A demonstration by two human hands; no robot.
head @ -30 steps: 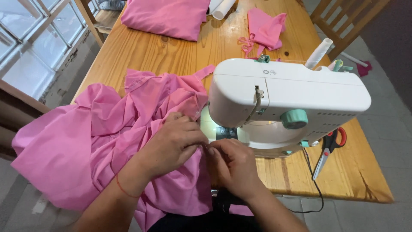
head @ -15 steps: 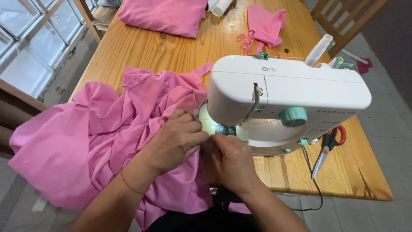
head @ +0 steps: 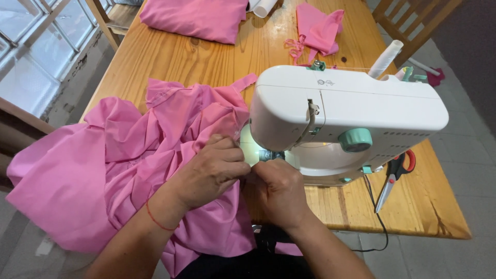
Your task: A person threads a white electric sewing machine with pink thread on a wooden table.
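One white sewing machine (head: 351, 119) with mint-green knobs stands at the near right of the wooden desk (head: 206, 57), and three lots of pink fabric show: the large rumpled pink cloth (head: 124, 170) spilling off the desk's near left edge, a folded pink piece (head: 196, 18) at the far side, and a small pink scrap (head: 318, 26) far right of it. One pair of red-handled scissors (head: 395, 173) lies right of the machine, close to the desk's near edge, and one white thread cone (head: 385, 58) stands behind it. The left hand (head: 214, 170) is curled, fingers pinching the pink cloth just by the lit needle area. The right hand (head: 276, 188) is closed loosely, touching the left one, fingertips hidden against the cloth under the machine's head. Bare wood lies open between the cloth and the far pieces.
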